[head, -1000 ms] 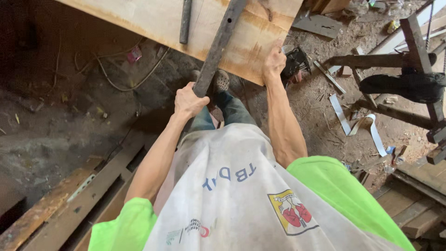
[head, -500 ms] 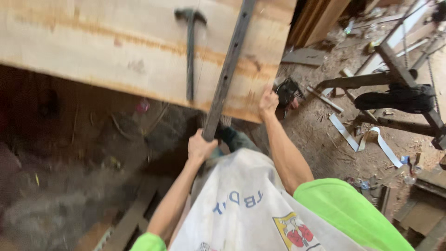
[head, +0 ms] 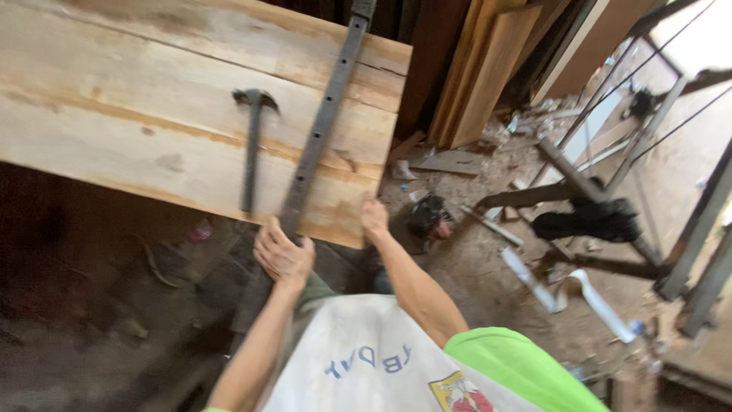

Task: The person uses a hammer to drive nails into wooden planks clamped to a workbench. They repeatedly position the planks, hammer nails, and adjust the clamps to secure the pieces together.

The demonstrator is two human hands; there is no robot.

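Left hand: the left hand (head: 284, 253) is closed around the lower end of a long dark metal bar (head: 320, 126), fingers wrapped over it at the near edge of the plank.
Right hand: the right hand (head: 373, 216) grips the near right corner of the wide wooden plank (head: 137, 99), fingers curled on its edge.
Metal bar: lies diagonally across the plank, running from the left hand up and away to the plank's far edge; a row of small holes shows along it.
Hammer: a dark hammer (head: 252, 145) lies on the plank just left of the bar, head at the far end, handle pointing toward the person.
Plank: pale, rough, knotted, raised above a dark dirt floor.
Right side: more boards (head: 488, 72) lean upright past the plank's end; a metal frame (head: 602, 206) with a dark cloth draped on it stands on the littered ground.
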